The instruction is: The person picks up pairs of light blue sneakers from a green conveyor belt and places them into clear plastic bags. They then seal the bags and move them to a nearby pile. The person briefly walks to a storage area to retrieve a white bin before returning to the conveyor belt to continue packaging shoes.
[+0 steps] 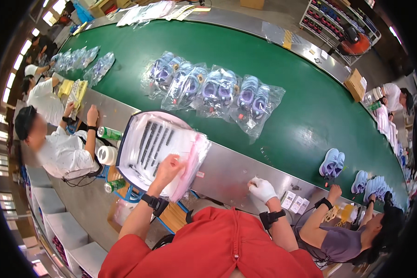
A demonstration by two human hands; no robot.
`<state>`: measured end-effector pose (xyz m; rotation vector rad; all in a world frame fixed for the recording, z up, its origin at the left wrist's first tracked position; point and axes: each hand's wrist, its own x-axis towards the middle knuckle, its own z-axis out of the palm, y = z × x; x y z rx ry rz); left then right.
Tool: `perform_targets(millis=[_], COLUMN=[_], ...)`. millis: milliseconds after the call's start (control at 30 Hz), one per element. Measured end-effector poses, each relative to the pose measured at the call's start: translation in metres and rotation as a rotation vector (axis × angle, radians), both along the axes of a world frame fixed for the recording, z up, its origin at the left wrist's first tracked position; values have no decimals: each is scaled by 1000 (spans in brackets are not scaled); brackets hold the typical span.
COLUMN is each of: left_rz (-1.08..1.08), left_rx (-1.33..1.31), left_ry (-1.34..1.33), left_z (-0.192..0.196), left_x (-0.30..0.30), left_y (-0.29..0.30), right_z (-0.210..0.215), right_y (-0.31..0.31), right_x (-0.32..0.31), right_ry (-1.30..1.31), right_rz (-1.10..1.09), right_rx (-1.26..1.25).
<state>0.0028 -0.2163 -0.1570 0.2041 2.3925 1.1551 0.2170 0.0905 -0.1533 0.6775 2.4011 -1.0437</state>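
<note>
A stack of clear plastic bags (pixel 148 139) with dark printed lines and a pink edge lies in a pale, dark-rimmed tray (pixel 125 134) in front of me. Over the bags, near the pink edge, is my bare left hand (pixel 170 170), fingers curled together. Whether a bag is pinched in them is hard to make out. My right hand (pixel 262 189), in a white glove, is at the metal table edge (pixel 222 171) with its fingers bent closed; what they may hold is hidden. Both wrists wear black bands. Several bagged pairs of light blue shoes (pixel 217 85) lie beyond on the green belt (pixel 306 116).
Unbagged shoes (pixel 331 162) stand on the belt to the right, near a co-worker's arm (pixel 324 204). Small white boxes (pixel 294 202) lie beside my right wrist. At the left, another person (pixel 69 153) sits near green cans (pixel 110 133) and a white roll (pixel 107 155).
</note>
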Motion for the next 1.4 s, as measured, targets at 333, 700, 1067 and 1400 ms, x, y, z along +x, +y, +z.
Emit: perform_targets(millis=[333,700,1067,1400], left_rz=[-54,264,467,408], left_rx=[-21,842,1034,426], left_ry=[45,-801,-970,-545], left_z=[-23,-6,34,46], left_x=[8,-7,7,8], left_y=[10,-32,-38,-50], right_z=[2,95,51,84], right_y=[-16,-77,-181,-135], right_x=[-18,-114,-152,-127], right_ry=[81,427,553,772], right_rz=[71,169,548,373], right_rx=[-57,-409,141,-47])
